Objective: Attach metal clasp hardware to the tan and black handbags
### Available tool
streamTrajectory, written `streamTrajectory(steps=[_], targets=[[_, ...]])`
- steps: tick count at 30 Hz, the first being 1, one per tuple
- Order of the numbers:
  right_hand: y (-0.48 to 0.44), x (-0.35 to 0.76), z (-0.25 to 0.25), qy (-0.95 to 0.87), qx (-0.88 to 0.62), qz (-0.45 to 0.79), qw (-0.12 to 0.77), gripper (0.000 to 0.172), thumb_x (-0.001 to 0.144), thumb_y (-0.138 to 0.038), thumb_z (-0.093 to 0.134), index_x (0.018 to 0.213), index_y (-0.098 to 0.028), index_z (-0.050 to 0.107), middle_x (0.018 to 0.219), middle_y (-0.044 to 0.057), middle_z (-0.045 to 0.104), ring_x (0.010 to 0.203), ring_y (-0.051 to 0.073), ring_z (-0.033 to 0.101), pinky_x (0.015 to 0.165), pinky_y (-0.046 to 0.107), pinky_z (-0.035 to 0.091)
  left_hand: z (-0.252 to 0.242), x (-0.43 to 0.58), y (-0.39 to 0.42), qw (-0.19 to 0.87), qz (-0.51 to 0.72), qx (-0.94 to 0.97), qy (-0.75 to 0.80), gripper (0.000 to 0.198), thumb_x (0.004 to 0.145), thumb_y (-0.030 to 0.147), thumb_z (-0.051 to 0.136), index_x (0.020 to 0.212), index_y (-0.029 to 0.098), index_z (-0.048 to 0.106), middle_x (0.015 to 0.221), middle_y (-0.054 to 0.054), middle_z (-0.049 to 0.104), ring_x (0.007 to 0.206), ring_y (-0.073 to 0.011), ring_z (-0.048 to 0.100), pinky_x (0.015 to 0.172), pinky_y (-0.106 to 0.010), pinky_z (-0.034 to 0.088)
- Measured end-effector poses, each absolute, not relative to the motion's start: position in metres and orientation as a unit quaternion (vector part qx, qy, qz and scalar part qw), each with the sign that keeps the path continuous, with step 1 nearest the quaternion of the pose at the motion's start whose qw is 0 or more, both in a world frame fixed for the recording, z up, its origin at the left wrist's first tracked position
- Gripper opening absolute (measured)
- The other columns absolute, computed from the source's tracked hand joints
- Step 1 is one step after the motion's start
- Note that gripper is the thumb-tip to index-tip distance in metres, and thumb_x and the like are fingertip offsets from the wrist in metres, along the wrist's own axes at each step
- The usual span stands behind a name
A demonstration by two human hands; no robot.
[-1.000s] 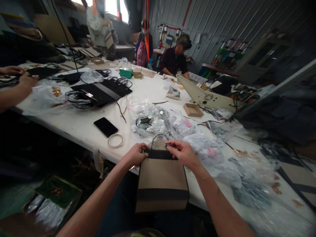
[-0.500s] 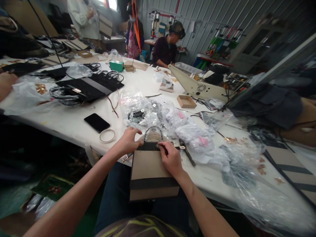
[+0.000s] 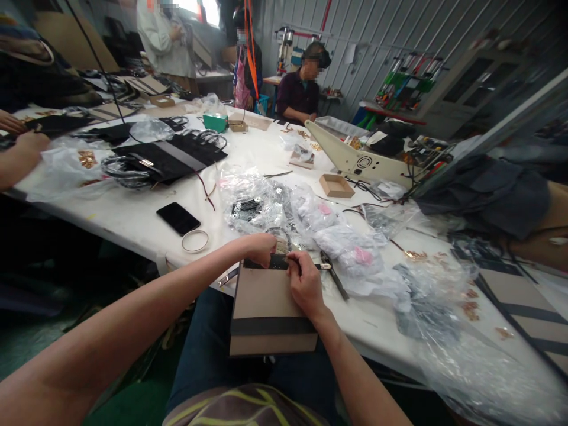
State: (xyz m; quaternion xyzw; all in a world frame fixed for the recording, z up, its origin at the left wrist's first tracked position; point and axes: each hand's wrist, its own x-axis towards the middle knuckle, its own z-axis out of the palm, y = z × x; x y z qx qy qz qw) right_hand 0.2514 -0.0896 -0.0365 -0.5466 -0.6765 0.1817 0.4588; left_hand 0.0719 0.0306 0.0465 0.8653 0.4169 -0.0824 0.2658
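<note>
A tan bag with black bands rests over my lap, its top edge against the table. My left hand reaches across to the black top band, fingers curled down, and hides what they hold. My right hand is closed at that band's right part, thumb and fingertips pinched together on something too small to make out. A slim strip with a pale end sticks out to the right behind my right hand; I cannot tell whether the hand holds it.
A black phone and a ring-shaped band lie on the left. Clear plastic bags and white bags cover the middle. A dark tool lies by the bag. Black bags lie far left, near another person's hands.
My left hand has moved right and its fingers have curled down onto the bag's top band. My right hand stays pinched in about the same place. The view has shifted slightly.
</note>
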Motion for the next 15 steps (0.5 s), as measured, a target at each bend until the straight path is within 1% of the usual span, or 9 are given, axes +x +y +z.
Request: streamTrajectory(steps=[3,5,6,8,11,13,15], targets=[[-0.09,0.251,-0.037,-0.68,-0.537,0.188,0.463,0.017,0.114,-0.028,0.047,0.113,-0.025,0.063,0.091,0.002,0.064,0.081,0.02,0.062,0.083,0.035,0.051,0.049,0.082,0.039,0.264,-0.089,0.858,0.432,0.026,0.05,0.011,0.088,0.068,0.023,0.074,0.06,0.0,0.064,0.073,-0.026,0.065,0.072,-0.033,0.049],[-0.09,0.251,-0.037,-0.677,-0.535,0.189,0.469,0.016,0.114,-0.028,0.047,0.112,-0.026,0.062,0.091,0.002,0.062,0.081,0.02,0.062,0.083,0.035,0.051,0.049,0.084,0.046,0.291,-0.081,0.853,0.425,0.029,0.045,0.011,0.09,0.061,0.024,0.07,0.055,0.002,0.059,0.073,-0.0266,0.064,0.074,-0.034,0.051],[-0.091,0.251,-0.038,-0.676,-0.535,0.188,0.471,0.016,0.114,-0.029,0.046,0.113,-0.026,0.062,0.092,0.002,0.062,0.081,0.02,0.062,0.083,0.035,0.051,0.048,0.084,0.049,0.312,-0.089,0.849,0.417,0.029,0.044,0.012,0.091,0.059,0.024,0.069,0.054,0.002,0.058,0.074,-0.0275,0.065,0.076,-0.036,0.053],[-0.091,0.251,-0.038,-0.675,-0.534,0.188,0.473,0.015,0.114,-0.028,0.046,0.114,-0.026,0.061,0.092,0.002,0.061,0.082,0.019,0.062,0.084,0.035,0.051,0.046,0.084,0.056,0.361,-0.13,0.831,0.402,0.026,0.048,0.013,0.089,0.057,0.023,0.067,0.055,-0.001,0.06,0.078,-0.0298,0.066,0.078,-0.039,0.056],[-0.091,0.25,-0.038,-0.681,-0.529,0.188,0.471,0.015,0.114,-0.026,0.046,0.113,-0.025,0.061,0.095,0.003,0.062,0.082,0.019,0.062,0.084,0.035,0.052,0.04,0.086,0.064,0.434,-0.192,0.79,0.388,0.019,0.055,0.015,0.085,0.059,0.021,0.068,0.062,-0.004,0.065,0.078,-0.0307,0.068,0.075,-0.043,0.061],[-0.09,0.249,-0.038,-0.687,-0.524,0.18,0.471,0.016,0.115,-0.026,0.045,0.112,-0.025,0.06,0.097,0.004,0.062,0.082,0.019,0.062,0.084,0.035,0.052,0.035,0.09,0.068,0.47,-0.212,0.769,0.377,0.015,0.057,0.014,0.083,0.063,0.02,0.071,0.068,-0.006,0.069,0.077,-0.0303,0.071,0.072,-0.044,0.064],[-0.09,0.249,-0.038,-0.691,-0.52,0.171,0.473,0.016,0.115,-0.026,0.045,0.111,-0.025,0.06,0.098,0.004,0.062,0.083,0.019,0.062,0.084,0.035,0.052,0.03,0.094,0.071,0.504,-0.234,0.749,0.36,0.017,0.056,0.01,0.082,0.068,0.019,0.074,0.075,-0.007,0.073,0.08,-0.0312,0.075,0.07,-0.045,0.068]])
